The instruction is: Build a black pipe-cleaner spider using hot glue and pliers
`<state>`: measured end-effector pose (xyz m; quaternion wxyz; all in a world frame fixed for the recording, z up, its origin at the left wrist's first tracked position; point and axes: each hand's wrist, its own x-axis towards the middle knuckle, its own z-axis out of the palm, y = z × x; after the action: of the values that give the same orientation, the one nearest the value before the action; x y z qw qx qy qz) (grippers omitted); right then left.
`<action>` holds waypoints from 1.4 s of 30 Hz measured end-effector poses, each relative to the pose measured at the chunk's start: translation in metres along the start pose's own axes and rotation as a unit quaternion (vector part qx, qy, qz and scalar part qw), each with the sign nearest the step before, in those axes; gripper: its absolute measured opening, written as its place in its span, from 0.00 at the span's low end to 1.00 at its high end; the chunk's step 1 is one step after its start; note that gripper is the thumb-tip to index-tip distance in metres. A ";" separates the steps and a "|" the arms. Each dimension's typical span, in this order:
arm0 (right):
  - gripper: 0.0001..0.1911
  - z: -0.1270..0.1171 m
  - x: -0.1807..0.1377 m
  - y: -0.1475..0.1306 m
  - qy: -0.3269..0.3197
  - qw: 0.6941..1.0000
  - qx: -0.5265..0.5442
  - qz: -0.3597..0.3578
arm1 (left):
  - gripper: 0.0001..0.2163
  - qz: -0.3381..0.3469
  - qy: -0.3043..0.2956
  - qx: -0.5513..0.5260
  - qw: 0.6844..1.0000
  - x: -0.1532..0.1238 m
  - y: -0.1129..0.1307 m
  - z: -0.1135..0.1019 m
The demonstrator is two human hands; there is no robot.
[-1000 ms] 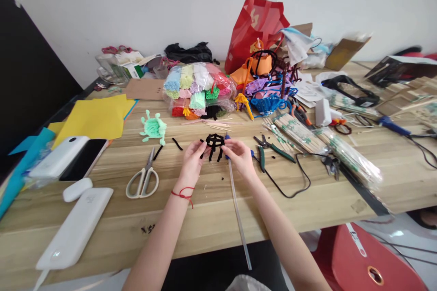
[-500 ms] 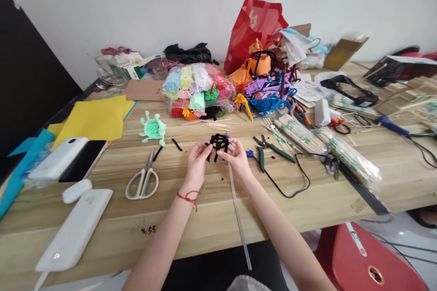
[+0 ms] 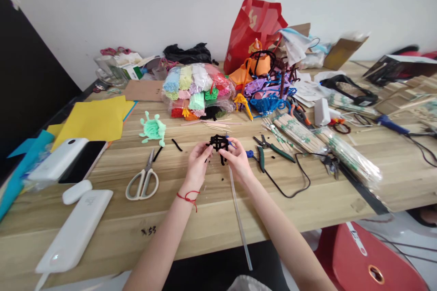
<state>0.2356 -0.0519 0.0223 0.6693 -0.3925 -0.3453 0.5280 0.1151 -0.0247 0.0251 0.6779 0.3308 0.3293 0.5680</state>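
Between my two hands is a small black pipe-cleaner piece (image 3: 218, 142), woven like a cage with ends hanging down. My left hand (image 3: 198, 159) pinches its left edge; my right hand (image 3: 237, 157) grips the right side with thumb and fingers. A blue glue gun lies partly hidden behind my right hand, its blue handle (image 3: 250, 154) showing on the right. A clear glue stick (image 3: 241, 223) runs from under that hand past the table's front edge. Left of my hands lie short black pipe-cleaner bits (image 3: 176, 145) and a mint-green pipe-cleaner piece (image 3: 153, 129) with knobbed arms.
White-handled scissors (image 3: 142, 184) lie at left, near a white power bank (image 3: 75, 232) and a phone (image 3: 83, 162). Green-handled pliers (image 3: 278, 152) and a black cord (image 3: 288, 196) are at right. Behind stand bagged pipe cleaners (image 3: 198, 86) and a red bag (image 3: 252, 32).
The black piece has turned slightly in my fingers, and its dangling ends sit differently. Both hands have stayed nearly in place.
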 end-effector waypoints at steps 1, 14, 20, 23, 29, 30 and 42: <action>0.27 0.000 0.000 0.000 0.004 1.000 0.003 0.001 | 0.12 -0.002 0.001 -0.002 1.000 0.000 -0.001 0.000; 0.24 0.000 -0.001 -0.005 0.005 1.000 0.002 -0.009 | 0.10 -0.053 -0.062 -0.009 0.997 -0.001 0.003 0.001; 0.25 0.002 -0.002 -0.007 0.008 1.000 -0.010 -0.018 | 0.11 -0.060 -0.049 0.009 0.997 0.001 0.008 -0.004; 0.24 0.003 -0.003 -0.007 0.005 1.000 0.001 -0.021 | 0.11 -0.057 -0.048 0.026 0.997 0.001 0.009 -0.005; 0.23 0.002 -0.002 -0.006 0.003 1.000 0.017 -0.013 | 0.12 -0.035 -0.052 0.043 0.997 0.002 0.010 -0.006; 0.23 0.002 -0.002 -0.005 0.001 1.000 0.021 -0.014 | 0.13 -0.029 -0.058 0.055 0.996 0.002 0.011 -0.006; 0.22 0.000 -0.001 -0.006 0.000 0.999 0.035 -0.014 | 0.12 0.050 -0.061 0.206 0.975 -0.003 0.013 -0.001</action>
<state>0.2380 -0.0540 0.0278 0.6900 -0.3644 -0.3319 0.5301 0.1063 -0.0262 0.0358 0.5846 0.5137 0.3797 0.5001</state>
